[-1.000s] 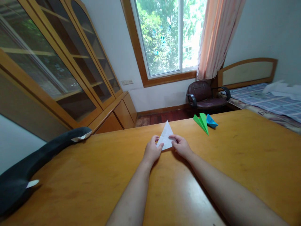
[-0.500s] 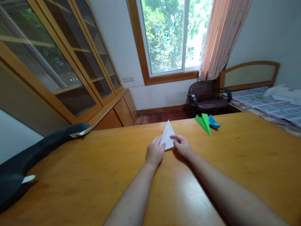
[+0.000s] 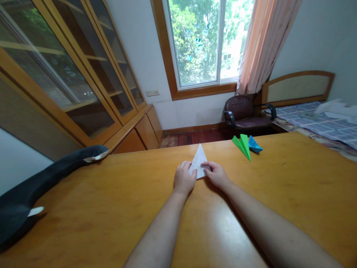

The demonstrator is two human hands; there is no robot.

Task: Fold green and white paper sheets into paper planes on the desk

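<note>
Now both hands, left hand (image 3: 184, 178) and right hand (image 3: 216, 174), fingers pinched shut on white pointed folded paper (image 3: 198, 163), pressing it flat on orange wooden table (image 3: 111, 201) to steady crease.

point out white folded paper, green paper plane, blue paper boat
white folded paper (image 3: 198, 158), head view, upper pointed part above the hands
green paper plane (image 3: 243, 146), head view, middle of its wing
blue paper boat (image 3: 254, 146), head view, its side face
</note>
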